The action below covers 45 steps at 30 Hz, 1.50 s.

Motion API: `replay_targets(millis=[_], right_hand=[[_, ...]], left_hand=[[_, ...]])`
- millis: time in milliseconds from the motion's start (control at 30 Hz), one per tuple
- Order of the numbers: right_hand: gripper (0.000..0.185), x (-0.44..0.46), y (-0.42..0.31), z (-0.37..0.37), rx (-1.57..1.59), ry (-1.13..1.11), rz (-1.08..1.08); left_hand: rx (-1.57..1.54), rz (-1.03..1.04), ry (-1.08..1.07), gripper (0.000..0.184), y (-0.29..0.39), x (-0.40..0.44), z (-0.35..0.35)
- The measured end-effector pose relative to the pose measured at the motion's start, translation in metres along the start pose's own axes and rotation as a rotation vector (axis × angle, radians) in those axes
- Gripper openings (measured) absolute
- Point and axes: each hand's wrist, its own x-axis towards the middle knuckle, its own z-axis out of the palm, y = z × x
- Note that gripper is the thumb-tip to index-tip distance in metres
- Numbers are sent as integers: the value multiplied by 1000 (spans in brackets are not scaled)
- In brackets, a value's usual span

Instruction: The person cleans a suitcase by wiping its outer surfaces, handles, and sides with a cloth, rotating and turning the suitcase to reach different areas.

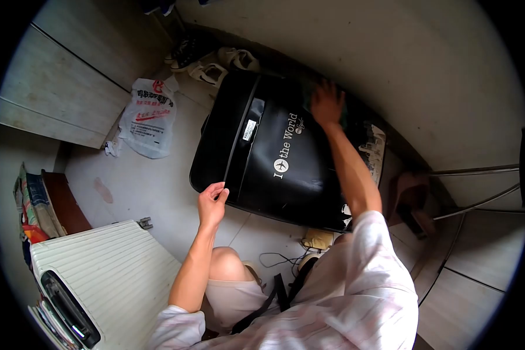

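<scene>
A black suitcase (268,146) with white lettering, a plane logo and a small white label lies flat on the floor in front of me. My left hand (213,201) is closed in a pinch at its near edge, where a seam line across the suitcase ends. What the fingertips hold there is too small to make out. Across the suitcase, my right hand (326,105) reaches to the far edge by the wall, fingers spread and open. Its palm is turned down over the suitcase; contact is hard to tell in the shade. A white printed pattern covers the suitcase's right end.
Several shoes (209,73) stand beyond the suitcase's far left corner. On the floor at left lies a white plastic bag (150,116). A white ribbed suitcase (108,274) is at lower left. Close to my feet are a dark cable (283,256) and a yellowish block (318,239).
</scene>
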Motion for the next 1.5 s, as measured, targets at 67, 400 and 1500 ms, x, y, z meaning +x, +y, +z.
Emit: replay_targets(millis=[67, 400, 1500], right_hand=[[48, -13, 19, 2, 18, 86, -18], [51, 57, -130, 4, 362, -178, 4], [51, -25, 72, 1, 98, 186, -54]], left_hand=[[5, -5, -2, 26, 1, 0, 1], [69, 70, 23, 27, -18, 8, 4], [32, 25, 29, 32, -25, 13, -7]])
